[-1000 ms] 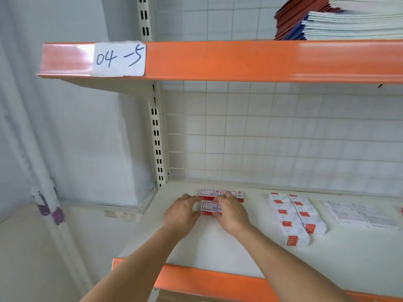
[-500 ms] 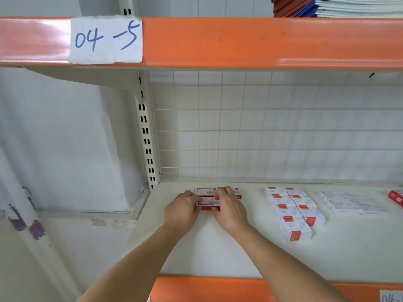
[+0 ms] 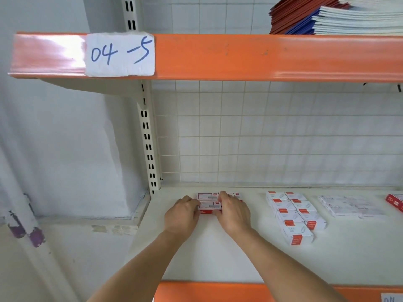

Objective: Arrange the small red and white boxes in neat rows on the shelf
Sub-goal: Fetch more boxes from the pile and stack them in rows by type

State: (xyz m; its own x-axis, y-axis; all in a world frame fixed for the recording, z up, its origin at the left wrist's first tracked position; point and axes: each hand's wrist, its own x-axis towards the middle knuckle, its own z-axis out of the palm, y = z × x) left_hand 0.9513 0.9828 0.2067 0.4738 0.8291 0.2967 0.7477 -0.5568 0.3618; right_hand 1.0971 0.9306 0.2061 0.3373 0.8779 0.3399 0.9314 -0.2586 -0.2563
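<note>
On the white shelf (image 3: 218, 253), near its back left, lie a few small red and white boxes. My left hand (image 3: 182, 215) and my right hand (image 3: 234, 212) hold the front box (image 3: 209, 206) between them, fingers curled at its two ends. Directly behind it sits another box (image 3: 206, 195), and my right hand partly covers one more box (image 3: 234, 195) beside that. To the right, two neat columns of similar red and white boxes (image 3: 292, 212) run from back to front.
Flat white packets (image 3: 349, 207) lie further right, and a red box (image 3: 395, 201) shows at the right edge. A wire grid backs the shelf. The orange upper shelf (image 3: 239, 57) carries a paper label "04 -5" and stacked notebooks (image 3: 340, 16).
Both hands stay on the front box and have nudged it slightly back toward the rear boxes. The camera view has shifted up and down.
</note>
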